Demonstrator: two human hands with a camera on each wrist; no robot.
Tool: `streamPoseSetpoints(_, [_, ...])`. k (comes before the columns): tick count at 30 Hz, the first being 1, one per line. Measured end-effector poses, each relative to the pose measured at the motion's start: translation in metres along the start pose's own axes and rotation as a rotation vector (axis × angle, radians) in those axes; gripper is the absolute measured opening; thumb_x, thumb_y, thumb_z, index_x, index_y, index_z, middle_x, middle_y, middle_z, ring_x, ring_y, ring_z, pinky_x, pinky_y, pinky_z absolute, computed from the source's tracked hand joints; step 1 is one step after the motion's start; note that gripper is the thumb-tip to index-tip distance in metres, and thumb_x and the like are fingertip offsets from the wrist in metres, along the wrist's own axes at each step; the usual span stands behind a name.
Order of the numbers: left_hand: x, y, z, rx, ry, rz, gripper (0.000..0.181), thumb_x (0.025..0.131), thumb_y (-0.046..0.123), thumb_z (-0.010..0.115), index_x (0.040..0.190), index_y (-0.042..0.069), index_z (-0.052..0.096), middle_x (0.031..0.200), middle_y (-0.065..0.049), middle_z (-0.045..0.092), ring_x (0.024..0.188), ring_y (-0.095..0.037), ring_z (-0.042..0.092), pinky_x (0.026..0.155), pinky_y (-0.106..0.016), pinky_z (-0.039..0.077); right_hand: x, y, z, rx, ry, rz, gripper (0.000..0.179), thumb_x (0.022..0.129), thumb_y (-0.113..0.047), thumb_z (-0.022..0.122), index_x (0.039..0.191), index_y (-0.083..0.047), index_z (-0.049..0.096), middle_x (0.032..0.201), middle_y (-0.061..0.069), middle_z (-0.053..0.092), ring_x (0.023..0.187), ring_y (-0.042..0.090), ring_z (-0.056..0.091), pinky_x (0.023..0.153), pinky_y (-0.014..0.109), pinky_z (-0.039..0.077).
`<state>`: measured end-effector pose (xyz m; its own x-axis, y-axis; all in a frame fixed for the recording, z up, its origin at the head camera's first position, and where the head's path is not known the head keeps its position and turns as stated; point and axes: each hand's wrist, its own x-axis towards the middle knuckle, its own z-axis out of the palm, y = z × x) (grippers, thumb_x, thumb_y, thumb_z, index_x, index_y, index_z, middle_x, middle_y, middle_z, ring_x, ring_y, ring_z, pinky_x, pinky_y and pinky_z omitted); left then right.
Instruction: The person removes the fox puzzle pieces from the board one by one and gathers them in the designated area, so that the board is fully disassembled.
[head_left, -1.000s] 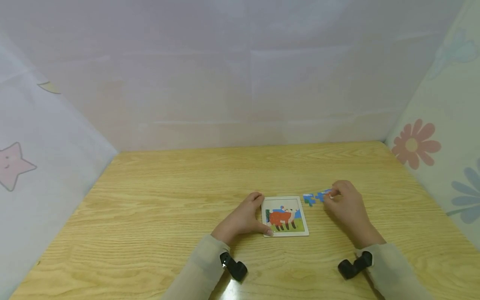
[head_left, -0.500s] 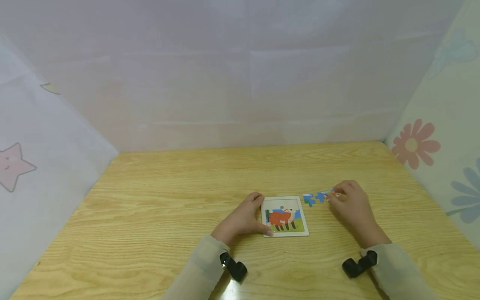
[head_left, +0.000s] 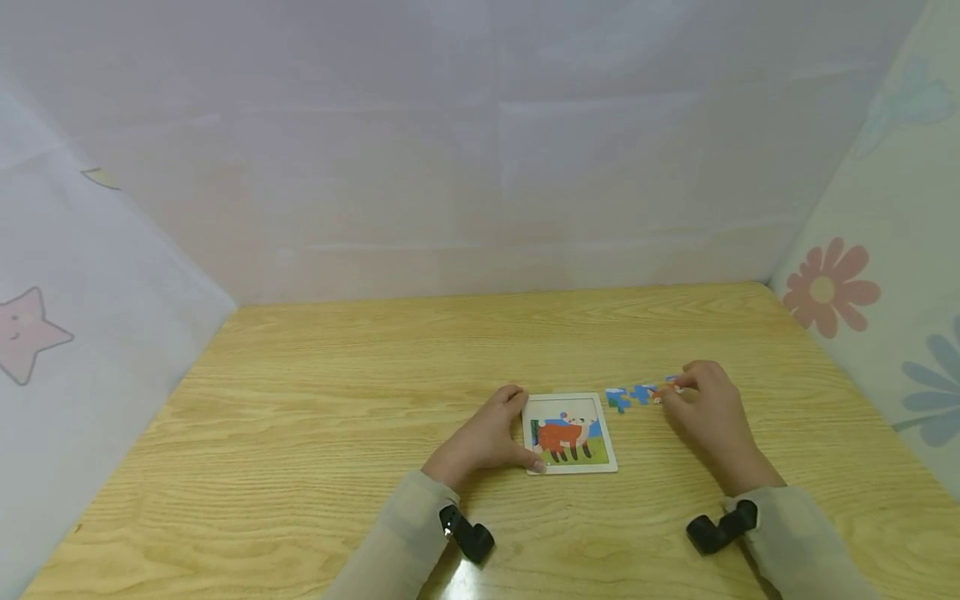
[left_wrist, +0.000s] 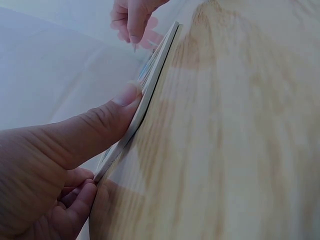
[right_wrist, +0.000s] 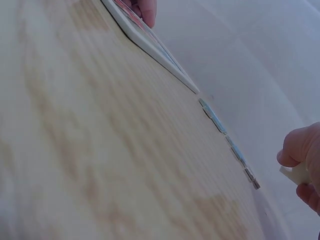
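A square puzzle board point(head_left: 610, 442) with a white rim lies flat on the wooden table, its lower part filled with a red and white animal picture and its top strip plain pale. My left hand point(head_left: 486, 437) holds its left side, thumb on the near rim and fingers at the far left corner. Right of the board, blue puzzle pieces point(head_left: 618, 399) lie in a short row. Just past the row's right end, my right hand point(head_left: 708, 417) pinches a puzzle piece point(right_wrist: 295, 173) between thumb and fingertips, raised off the table in the right wrist view. Its printed face is mostly hidden.
The wooden table point(head_left: 337, 375) spreads around the board and both hands. Pale cloth point(head_left: 480, 167) hangs behind it and at the sides, printed with a pink star point(head_left: 30, 333) at left and a red flower point(head_left: 825, 287) at right.
My right hand has shifted a little to the right along the row, uncovering more of its right end. My left hand and the board have stayed put.
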<state>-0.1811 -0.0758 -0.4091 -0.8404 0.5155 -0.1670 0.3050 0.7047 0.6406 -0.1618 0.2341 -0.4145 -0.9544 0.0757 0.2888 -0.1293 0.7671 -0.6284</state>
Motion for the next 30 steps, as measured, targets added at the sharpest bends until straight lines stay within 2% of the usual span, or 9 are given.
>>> streamPoseSetpoints(7, [-0.001, 0.001, 0.000, 0.011, -0.002, -0.007, 0.108, 0.062, 0.041, 0.084, 0.146, 0.004, 0.027, 0.150, -0.009, 0.023, 0.137, -0.026, 0.025, 0.110, -0.041, 0.027, 0.002, 0.009, 0.001, -0.014, -0.003, -0.013, 0.023, 0.085, -0.015, 0.062, 0.084, 0.008, 0.061, 0.117, 0.027, 0.049, 0.107, 0.046, 0.046, 0.085, 0.060, 0.041])
streamPoseSetpoints(15, [0.000, 0.000, -0.001, 0.010, -0.004, -0.002, 0.109, 0.062, 0.041, 0.084, 0.146, 0.003, 0.026, 0.150, -0.010, 0.023, 0.137, -0.027, 0.025, 0.110, -0.040, 0.026, 0.004, 0.018, 0.004, -0.036, 0.013, -0.081, 0.015, 0.082, -0.007, 0.067, 0.079, 0.004, 0.059, 0.107, 0.027, 0.053, 0.096, 0.044, 0.052, 0.078, 0.056, 0.046])
streamPoseSetpoints(22, [0.001, 0.000, -0.001, 0.011, -0.005, -0.003, 0.109, 0.062, 0.040, 0.085, 0.146, 0.003, 0.026, 0.150, -0.010, 0.022, 0.137, -0.027, 0.024, 0.111, -0.040, 0.025, 0.004, 0.019, 0.005, -0.046, 0.011, -0.090, 0.015, 0.081, -0.007, 0.069, 0.076, 0.001, 0.058, 0.103, 0.026, 0.055, 0.090, 0.041, 0.055, 0.074, 0.054, 0.046])
streamPoseSetpoints(26, [0.000, 0.000, -0.001, 0.017, -0.004, -0.002, 0.109, 0.062, 0.041, 0.084, 0.146, 0.004, 0.026, 0.150, -0.011, 0.022, 0.137, -0.027, 0.024, 0.110, -0.041, 0.025, 0.006, 0.021, 0.004, -0.059, -0.015, -0.082, 0.013, 0.081, -0.008, 0.068, 0.077, 0.000, 0.059, 0.101, 0.023, 0.057, 0.088, 0.037, 0.056, 0.073, 0.051, 0.047])
streamPoseSetpoints(30, [0.000, 0.000, -0.001, 0.017, -0.005, 0.001, 0.109, 0.062, 0.041, 0.085, 0.146, 0.004, 0.026, 0.150, -0.011, 0.022, 0.137, -0.028, 0.024, 0.110, -0.041, 0.026, 0.008, 0.023, 0.000, -0.063, -0.087, -0.074, 0.010, 0.083, -0.009, 0.066, 0.083, -0.001, 0.062, 0.097, 0.019, 0.058, 0.085, 0.034, 0.057, 0.072, 0.048, 0.048])
